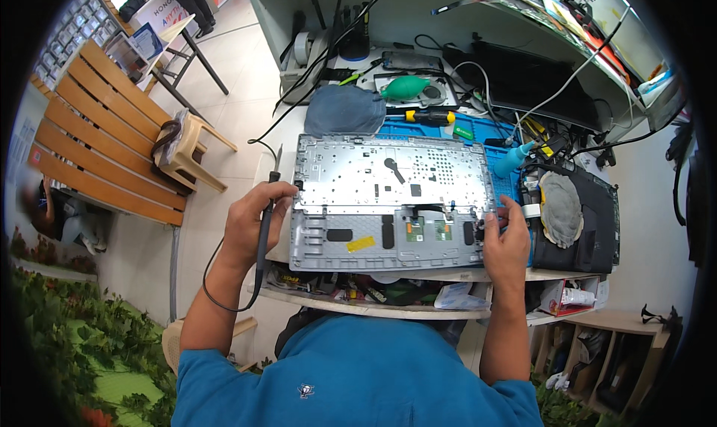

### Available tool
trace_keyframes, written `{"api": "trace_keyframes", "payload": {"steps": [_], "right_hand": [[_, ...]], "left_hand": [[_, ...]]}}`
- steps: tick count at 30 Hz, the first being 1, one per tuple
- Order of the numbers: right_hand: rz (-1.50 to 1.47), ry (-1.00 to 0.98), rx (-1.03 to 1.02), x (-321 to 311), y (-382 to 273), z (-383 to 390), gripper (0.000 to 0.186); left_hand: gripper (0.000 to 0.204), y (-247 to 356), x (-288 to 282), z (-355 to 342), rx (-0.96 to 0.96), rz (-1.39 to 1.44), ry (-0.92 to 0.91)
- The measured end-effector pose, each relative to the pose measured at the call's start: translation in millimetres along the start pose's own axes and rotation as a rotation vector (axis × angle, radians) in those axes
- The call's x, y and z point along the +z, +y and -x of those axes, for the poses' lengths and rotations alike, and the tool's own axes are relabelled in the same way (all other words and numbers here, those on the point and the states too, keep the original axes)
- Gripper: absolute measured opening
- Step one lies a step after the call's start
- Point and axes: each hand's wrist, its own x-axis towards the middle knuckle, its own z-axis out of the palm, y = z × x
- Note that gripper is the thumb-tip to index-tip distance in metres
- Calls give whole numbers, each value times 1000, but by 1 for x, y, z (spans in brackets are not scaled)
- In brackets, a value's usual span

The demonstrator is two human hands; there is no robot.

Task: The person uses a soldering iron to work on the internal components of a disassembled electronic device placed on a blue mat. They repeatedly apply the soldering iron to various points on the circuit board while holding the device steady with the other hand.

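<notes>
Casing (388, 204) of silver metal, perforated and shaped like the inner side of a laptop's keyboard half, lying at the front edge of the counter (472, 275), between the two hands. Left hand (252, 221): fingers curled round a black corded tool (265, 229), its pointed metal tip upward, fingertips touching the casing's left edge. Right hand (508, 236): gripping the casing's right edge, thumb on the upper face. Markings: a yellow strip (361, 244) lies aslant on the casing's near left part, any print too small to read; a green box (463, 131) with pale lettering stands beyond the far right corner, near a yellow-and-black screwdriver (431, 118); a small emblem (306, 390) marks the blue shirt (351, 367); a white panel (166, 13) in the background carries large dark and purple letters. Toward the counter's back edge, a green rubber bulb (405, 88) sits just beside a blue-grey pad (343, 110). Toward its right edge, a blue bottle (512, 160) leans over a blue mat (505, 188).
</notes>
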Motion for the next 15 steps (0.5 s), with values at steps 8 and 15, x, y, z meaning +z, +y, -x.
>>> {"api": "trace_keyframes", "payload": {"steps": [8, 15], "right_hand": [[278, 62, -192, 2, 16, 11, 43], [297, 155, -312, -5, 9, 21, 41]], "left_hand": [[29, 5, 14, 33, -94, 151, -44], [31, 7, 14, 45, -106, 126, -103]]}}
